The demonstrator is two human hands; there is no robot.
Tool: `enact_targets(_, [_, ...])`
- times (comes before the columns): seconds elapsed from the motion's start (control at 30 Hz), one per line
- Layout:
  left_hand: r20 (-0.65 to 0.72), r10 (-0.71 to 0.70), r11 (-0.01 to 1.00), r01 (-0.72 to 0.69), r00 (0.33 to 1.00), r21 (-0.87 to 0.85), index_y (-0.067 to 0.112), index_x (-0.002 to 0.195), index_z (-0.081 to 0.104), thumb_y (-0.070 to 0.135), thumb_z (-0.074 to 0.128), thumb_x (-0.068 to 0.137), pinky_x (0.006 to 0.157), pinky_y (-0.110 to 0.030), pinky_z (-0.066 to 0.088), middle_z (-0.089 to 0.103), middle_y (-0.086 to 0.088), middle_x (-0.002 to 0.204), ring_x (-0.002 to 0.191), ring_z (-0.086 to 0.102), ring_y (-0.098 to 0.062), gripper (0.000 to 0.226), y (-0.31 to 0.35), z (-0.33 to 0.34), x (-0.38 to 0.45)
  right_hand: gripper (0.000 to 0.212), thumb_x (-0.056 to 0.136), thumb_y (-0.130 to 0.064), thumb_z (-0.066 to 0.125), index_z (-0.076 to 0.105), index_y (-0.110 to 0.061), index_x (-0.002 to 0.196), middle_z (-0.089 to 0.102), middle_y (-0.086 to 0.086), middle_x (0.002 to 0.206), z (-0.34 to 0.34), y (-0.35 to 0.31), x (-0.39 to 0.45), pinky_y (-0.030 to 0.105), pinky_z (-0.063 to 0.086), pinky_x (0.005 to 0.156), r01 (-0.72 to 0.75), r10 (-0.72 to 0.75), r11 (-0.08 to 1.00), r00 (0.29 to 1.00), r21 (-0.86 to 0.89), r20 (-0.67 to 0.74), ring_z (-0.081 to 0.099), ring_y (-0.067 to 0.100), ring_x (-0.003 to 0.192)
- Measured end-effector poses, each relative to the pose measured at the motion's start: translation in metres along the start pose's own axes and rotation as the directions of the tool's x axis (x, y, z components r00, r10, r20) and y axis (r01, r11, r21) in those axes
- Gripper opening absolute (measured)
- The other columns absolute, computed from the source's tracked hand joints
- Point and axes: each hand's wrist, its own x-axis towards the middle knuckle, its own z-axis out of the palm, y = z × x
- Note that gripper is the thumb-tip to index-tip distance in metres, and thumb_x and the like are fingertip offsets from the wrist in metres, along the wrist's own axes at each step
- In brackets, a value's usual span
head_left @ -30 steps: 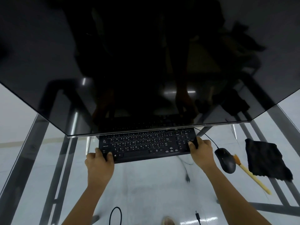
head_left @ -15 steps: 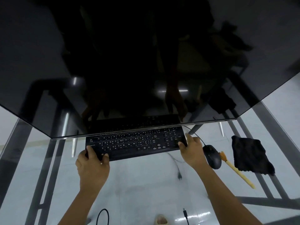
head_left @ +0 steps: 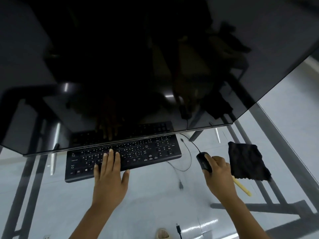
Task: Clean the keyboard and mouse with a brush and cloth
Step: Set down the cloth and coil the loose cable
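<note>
Left hand (head_left: pixel 110 171) flat on keyboard (head_left: pixel 151 150); right hand (head_left: pixel 218 171) cups mouse (head_left: pixel 203 161).

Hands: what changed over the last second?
Both let go of the black keyboard's ends. The left hand moved inward and lies flat on the keys; the right hand moved right onto the black corded mouse. The dark cloth and yellow-handled brush remain untouched.

My left hand (head_left: pixel 110 173) lies flat on the keyboard (head_left: pixel 138 152); my right hand (head_left: pixel 218 173) grips the mouse (head_left: pixel 202 160) beside the cloth (head_left: pixel 246 161).
</note>
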Motion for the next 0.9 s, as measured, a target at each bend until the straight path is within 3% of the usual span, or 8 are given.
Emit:
enact_targets(0.2, [0.034,-0.002,0.999,0.0,0.999,0.054,0.007,0.147,0.031,0.054,0.018,0.091,0.114,-0.054,0.016,0.018,-0.009,0.157,0.145,0.014,-0.024,0.074,0.005,0.01,0.002,0.056,0.07,-0.012,0.083,0.063,-0.011,0.122,0.063,0.018,0.106,0.002,-0.005,0.027,0.048,0.053,0.069,0.009,-0.012,0.998,0.998,-0.063,-0.057,0.06,0.038,0.083])
enact_targets(0.4, [0.012,0.0,0.999,-0.001,1.0,0.054,0.008,0.147,0.03,0.056,0.017,0.092,0.115,-0.053,0.013,0.015,-0.005,0.158,0.146,0.01,-0.02,0.074,0.006,0.015,0.004,0.05,0.084,-0.025,0.07,0.056,-0.017,0.131,0.058,0.014,0.118,-0.002,-0.004,0.065,0.048,0.044,0.081,-0.078,0.072,0.99,0.996,-0.115,-0.054,0.055,0.036,0.097])
enact_targets(0.6, [0.014,0.013,0.998,-0.013,1.0,0.056,0.009,0.149,0.024,0.056,0.016,0.093,0.117,-0.048,0.005,0.009,-0.001,0.159,0.147,0.001,-0.015,0.073,0.005,0.019,0.002,0.051,0.087,-0.025,0.067,0.053,-0.015,0.135,0.055,0.017,0.122,0.002,0.002,0.084,0.05,0.044,0.083,-0.09,0.083,0.989,0.994,-0.113,-0.065,0.054,0.038,0.101])
enact_targets(0.9, [0.022,0.043,0.997,-0.044,0.999,0.066,0.011,0.15,0.022,0.054,0.017,0.094,0.117,-0.048,0.009,0.009,-0.001,0.16,0.147,0.0,-0.014,0.071,0.003,0.018,0.005,0.055,0.087,-0.025,0.067,0.048,-0.013,0.138,0.051,0.021,0.128,0.0,0.002,0.089,0.053,0.042,0.089,-0.109,0.102,0.99,0.992,-0.094,-0.07,0.05,0.042,0.11])
